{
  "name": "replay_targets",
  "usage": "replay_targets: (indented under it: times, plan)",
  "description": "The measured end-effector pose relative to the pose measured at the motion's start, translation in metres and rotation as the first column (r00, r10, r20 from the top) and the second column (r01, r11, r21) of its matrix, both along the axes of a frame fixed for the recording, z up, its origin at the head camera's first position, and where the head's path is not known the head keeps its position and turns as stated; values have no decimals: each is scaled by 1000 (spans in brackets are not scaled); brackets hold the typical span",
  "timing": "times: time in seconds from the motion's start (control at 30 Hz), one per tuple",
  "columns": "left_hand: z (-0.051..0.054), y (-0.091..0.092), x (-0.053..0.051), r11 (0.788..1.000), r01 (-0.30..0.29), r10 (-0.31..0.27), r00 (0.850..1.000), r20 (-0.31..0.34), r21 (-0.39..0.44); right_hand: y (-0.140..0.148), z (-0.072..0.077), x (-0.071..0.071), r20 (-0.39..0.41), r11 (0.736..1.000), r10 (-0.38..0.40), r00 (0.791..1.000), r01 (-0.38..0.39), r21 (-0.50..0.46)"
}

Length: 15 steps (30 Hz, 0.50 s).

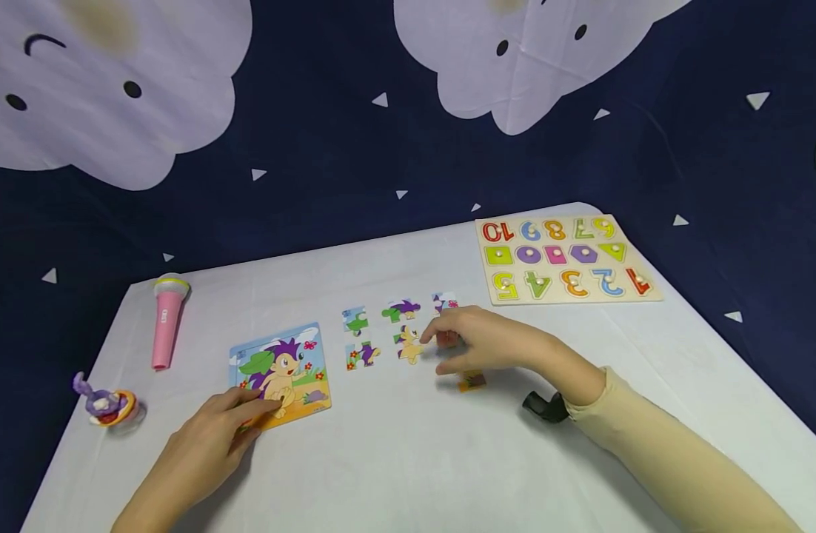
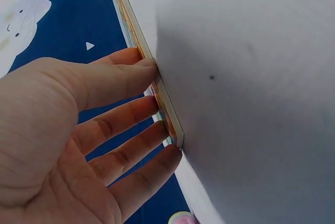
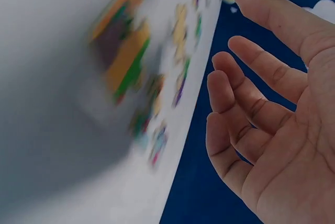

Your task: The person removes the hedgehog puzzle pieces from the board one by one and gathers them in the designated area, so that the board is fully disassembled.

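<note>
A square jigsaw board [image 1: 315,352] lies on the table's left half, printed with a purple-haired hedgehog character. My left hand [image 1: 211,437] rests on its lower left part, fingers spread over the picture and thumb against the edge, as the left wrist view shows. To the board's right, several loose jigsaw pieces lie in rows, among them a yellow body piece [image 1: 411,348] and a green leaf piece [image 1: 356,321]. Above the right-hand pieces hovers my right hand [image 1: 484,340], fingers loosely bent and holding nothing. It partly hides a red piece [image 1: 448,339]. An orange-brown piece [image 1: 472,381] lies below it.
A wooden number-and-shape board [image 1: 568,259] lies at the back right. Near my right wrist is a black object [image 1: 544,407], partly covered by the sleeve. On the left are a pink toy microphone [image 1: 168,322] and a small purple toy [image 1: 104,403]. Dark cloth hangs behind the table.
</note>
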<state>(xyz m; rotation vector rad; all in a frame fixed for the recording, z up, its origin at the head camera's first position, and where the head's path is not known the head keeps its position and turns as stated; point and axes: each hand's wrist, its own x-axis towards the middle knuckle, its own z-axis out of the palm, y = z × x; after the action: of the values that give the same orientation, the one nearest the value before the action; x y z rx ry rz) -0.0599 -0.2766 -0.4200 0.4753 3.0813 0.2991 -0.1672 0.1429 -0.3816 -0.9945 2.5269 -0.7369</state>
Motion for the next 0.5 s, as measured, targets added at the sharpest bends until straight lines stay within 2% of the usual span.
replay_targets:
  times: [0.3, 0.5]
  plan:
    - [0, 2, -2, 999, 8, -7, 1000, -29, 37, -53, 5, 0, -15, 994, 113, 994, -113, 3]
    - [2, 2, 0, 999, -33, 33, 999, -16, 24, -85, 5, -2, -24, 987, 159, 987, -159, 14]
